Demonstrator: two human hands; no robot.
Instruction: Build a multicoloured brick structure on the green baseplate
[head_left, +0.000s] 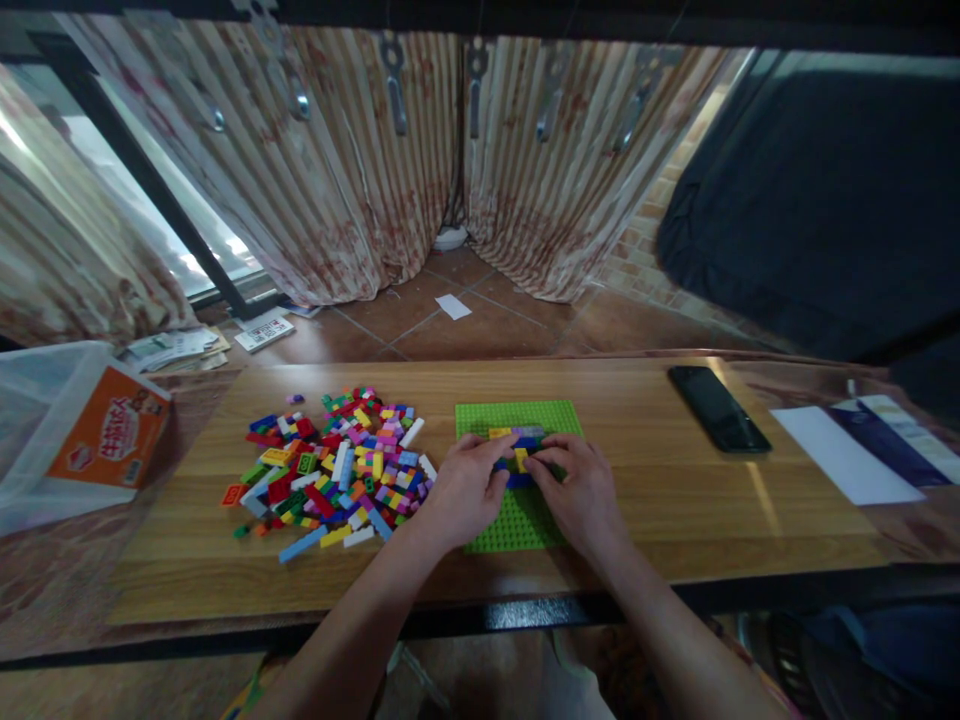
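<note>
- Right grip [581, 480]: thumb and fingers bent toward each other at the right end of the small brick build; the thumb tip comes right up to the yellow brick [520, 460], apparently touching. Whether it pinches anything I cannot tell.
- Left grip [469, 485]: fingers curled in from the other end, thumb toward the near side; the fingers cover whatever lies between, so a pinch cannot be made out.
- The yellow brick lies between the two, just left of the right thumb, making the right the nearer one. Its long axis looks to run front to back, across the blue bricks [520, 481], which run left to right.
- Behind these, a yellow and a grey brick [529, 432] form the far edge of the build.
- All this sits on the green baseplate [480, 412], around its middle, with bare studs toward the person.
- Left of the baseplate, the loose brick pile [345, 468] spreads over the counter [637, 400], nearer the left grip.
- Well apart on the right lies a black phone [718, 408].
</note>
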